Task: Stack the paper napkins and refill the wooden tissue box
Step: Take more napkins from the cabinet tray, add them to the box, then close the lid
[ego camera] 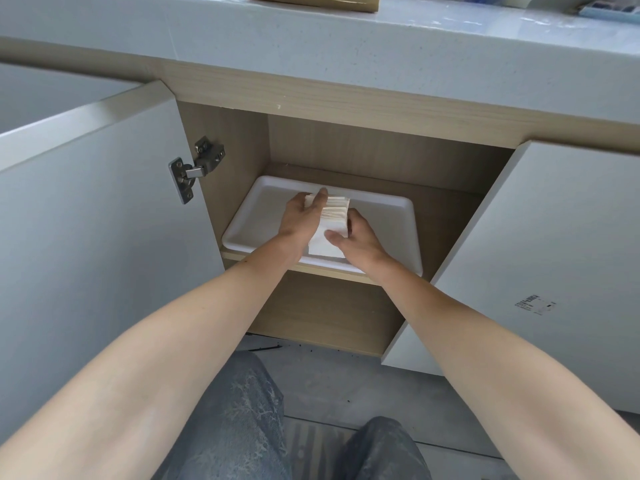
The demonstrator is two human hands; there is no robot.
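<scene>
A stack of white paper napkins (330, 223) lies in a white plastic tray (388, 216) on the shelf inside an open cabinet. My left hand (303, 214) grips the stack's left side, fingers curled over its far edge. My right hand (356, 235) holds the right side, thumb pressed on the top napkin near the front. A single flat napkin sticks out under the stack toward me. The bottom edge of a wooden tissue box (313, 1) shows on the countertop at the top of the view.
Both grey cabinet doors stand open, the left door (86, 216) with a metal hinge (194, 168), the right door (540, 258) close to my right forearm. The grey countertop (346, 39) overhangs the cabinet. My knees in jeans are at the bottom.
</scene>
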